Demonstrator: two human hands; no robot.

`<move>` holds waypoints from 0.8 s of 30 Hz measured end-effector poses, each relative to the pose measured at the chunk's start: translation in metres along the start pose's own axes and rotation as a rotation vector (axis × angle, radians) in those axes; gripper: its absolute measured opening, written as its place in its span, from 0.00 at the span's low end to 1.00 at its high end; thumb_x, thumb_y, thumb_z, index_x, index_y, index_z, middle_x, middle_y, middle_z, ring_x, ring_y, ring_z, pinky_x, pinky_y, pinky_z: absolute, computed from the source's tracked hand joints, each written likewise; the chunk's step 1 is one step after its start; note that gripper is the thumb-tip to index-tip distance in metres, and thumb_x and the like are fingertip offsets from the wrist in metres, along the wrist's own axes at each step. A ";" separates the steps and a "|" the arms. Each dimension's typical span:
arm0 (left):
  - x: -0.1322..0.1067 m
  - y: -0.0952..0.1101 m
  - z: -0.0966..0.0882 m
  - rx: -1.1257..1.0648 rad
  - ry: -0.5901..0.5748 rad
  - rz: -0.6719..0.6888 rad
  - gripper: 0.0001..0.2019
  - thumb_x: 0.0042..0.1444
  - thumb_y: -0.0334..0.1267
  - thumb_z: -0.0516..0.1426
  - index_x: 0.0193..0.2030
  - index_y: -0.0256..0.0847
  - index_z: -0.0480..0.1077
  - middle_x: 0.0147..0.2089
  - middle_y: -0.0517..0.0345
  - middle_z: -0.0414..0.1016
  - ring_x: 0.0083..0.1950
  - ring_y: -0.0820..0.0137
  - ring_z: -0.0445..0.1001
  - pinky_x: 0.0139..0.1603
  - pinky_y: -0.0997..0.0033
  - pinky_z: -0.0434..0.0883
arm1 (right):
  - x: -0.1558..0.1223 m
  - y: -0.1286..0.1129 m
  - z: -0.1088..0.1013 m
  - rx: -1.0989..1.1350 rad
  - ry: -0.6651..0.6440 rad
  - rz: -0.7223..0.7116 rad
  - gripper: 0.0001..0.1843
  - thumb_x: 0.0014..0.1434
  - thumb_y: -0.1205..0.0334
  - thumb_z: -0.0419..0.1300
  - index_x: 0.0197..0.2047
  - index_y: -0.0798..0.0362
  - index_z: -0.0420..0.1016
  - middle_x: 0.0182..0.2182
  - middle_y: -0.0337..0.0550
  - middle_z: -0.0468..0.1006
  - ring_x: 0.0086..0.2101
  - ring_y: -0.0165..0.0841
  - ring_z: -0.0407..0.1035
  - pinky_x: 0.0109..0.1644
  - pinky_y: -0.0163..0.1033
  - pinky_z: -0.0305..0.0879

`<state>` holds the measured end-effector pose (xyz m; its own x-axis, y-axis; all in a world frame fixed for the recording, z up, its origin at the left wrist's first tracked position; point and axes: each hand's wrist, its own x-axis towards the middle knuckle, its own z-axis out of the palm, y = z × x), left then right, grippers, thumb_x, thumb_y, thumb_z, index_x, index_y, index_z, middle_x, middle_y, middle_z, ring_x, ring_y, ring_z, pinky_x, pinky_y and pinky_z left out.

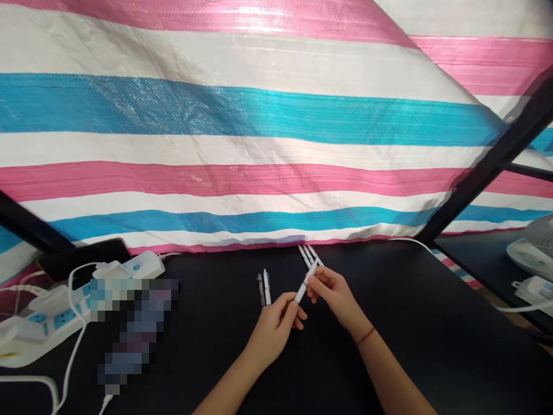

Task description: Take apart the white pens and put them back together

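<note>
White pen (303,287) held over desk (423,323), toward far edge; left hand (276,321) pinching near end, right hand (336,293) pinching far end. Probably light, stiff, smooth, slightly slippery; mid-barrel looks best hold. Three pens (308,255) by far edge.

Reading a clock centred on the white pen (301,291) held between both hands, twelve pointing away from the person, the widest passage is over the black tabletop (432,334) at three to four o'clock, beyond the right hand (334,291). A narrower lane runs at six, between the forearms (235,377). At nine, bare surface separates the left hand (276,325) from a pixelated object (138,334); past that, a white power strip (149,266) and looping cable (75,340) obstruct. Two pens (266,288) lie at ten, just beside the left hand; three white pens (307,255) crowd twelve to one. Behind them a striped sheet (259,178) walls off twelve, and a slanting black post (475,176) bars two.
</note>
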<state>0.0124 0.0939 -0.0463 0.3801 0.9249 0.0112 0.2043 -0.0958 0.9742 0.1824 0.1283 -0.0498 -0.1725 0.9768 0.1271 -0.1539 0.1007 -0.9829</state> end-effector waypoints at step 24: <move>-0.001 0.000 0.010 -0.083 0.103 -0.096 0.12 0.56 0.41 0.55 0.45 0.39 0.67 0.30 0.60 0.71 0.28 0.72 0.70 0.30 0.74 0.68 | 0.000 -0.001 0.007 0.048 0.139 -0.002 0.30 0.48 0.53 0.67 0.53 0.49 0.65 0.34 0.43 0.78 0.27 0.32 0.73 0.25 0.36 0.71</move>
<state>0.0206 0.0891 -0.0480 0.2675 0.9614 -0.0638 0.1584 0.0215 0.9871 0.1759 0.1273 -0.0482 -0.0362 0.9937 0.1060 -0.2007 0.0967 -0.9749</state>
